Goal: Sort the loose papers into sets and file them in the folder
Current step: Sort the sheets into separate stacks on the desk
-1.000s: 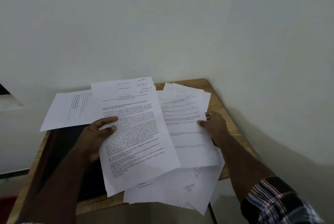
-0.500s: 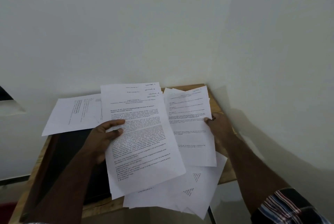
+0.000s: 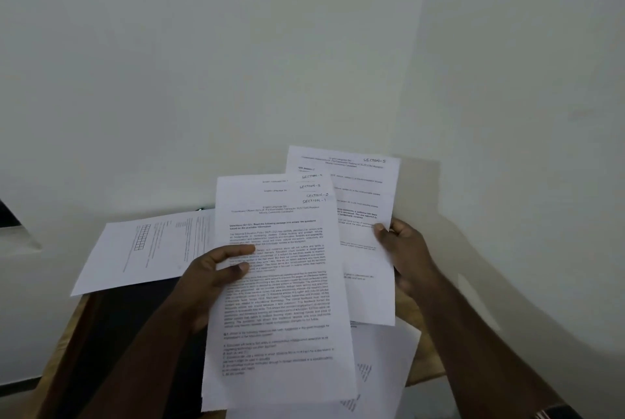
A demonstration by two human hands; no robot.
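Papers cover most of the wooden table [image 3: 426, 373], the largest spread being loose sheets [image 3: 382, 381] lying under the hands beside a dark folder [image 3: 135, 324] and a grid-printed sheet [image 3: 145, 249]. Smaller, the fanned stack [image 3: 280, 300] sits pinched in the left hand [image 3: 206, 280]; a single "Section-5" page [image 3: 362, 202] is gripped at its edge by the right hand [image 3: 406, 256]. Such sheets look light, floppy and slippery, so gripping mid-edge with thumb on top probably suits them best.
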